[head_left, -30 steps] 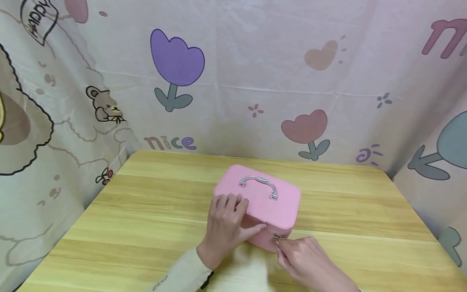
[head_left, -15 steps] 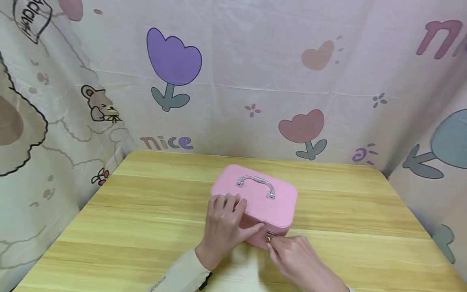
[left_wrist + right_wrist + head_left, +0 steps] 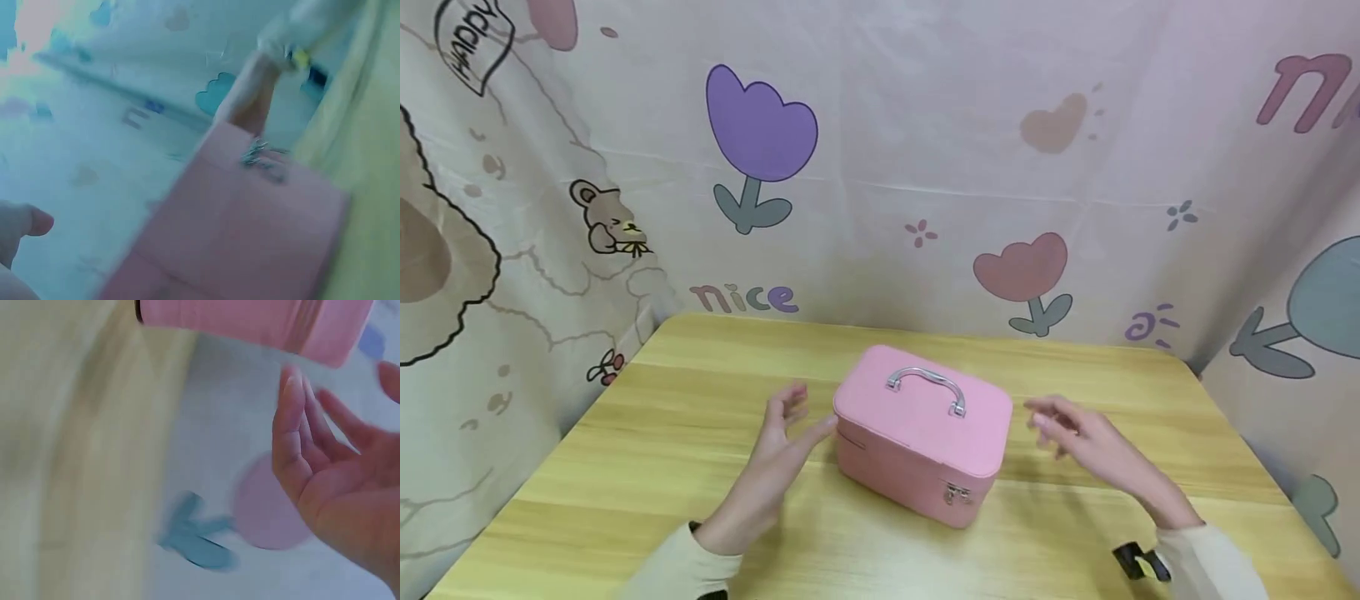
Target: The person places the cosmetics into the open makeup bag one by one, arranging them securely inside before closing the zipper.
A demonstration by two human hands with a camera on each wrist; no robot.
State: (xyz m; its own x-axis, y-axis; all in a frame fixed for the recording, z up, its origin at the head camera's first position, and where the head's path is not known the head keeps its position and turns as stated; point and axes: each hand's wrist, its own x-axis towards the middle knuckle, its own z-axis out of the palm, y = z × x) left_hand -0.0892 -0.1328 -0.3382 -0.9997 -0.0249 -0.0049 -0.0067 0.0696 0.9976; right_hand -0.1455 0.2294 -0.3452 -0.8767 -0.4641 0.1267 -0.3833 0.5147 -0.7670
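Observation:
A pink box-shaped case (image 3: 917, 417) stands on the table with its lid down. On the lid is a silver carrying handle (image 3: 928, 379). Metal zipper pulls (image 3: 957, 494) hang together near the right end of the case's front side. To the left of the case is my left hand (image 3: 775, 458), fingers loosely bent, thumb close to the case's left corner; whether it touches I cannot tell. My right hand (image 3: 1093, 442) is off the case's right side, holding nothing. The right wrist view shows its relaxed fingers (image 3: 290, 419) apart from the pink case.
The wooden table (image 3: 700, 400) extends around the case on all sides. Behind it hangs a printed curtain (image 3: 880, 125) with tulips and lettering, which also runs along both sides.
My right hand has let go of the zipper pull and moved right and away. My left hand has come off the lid to the left side, uncovering the case's front.

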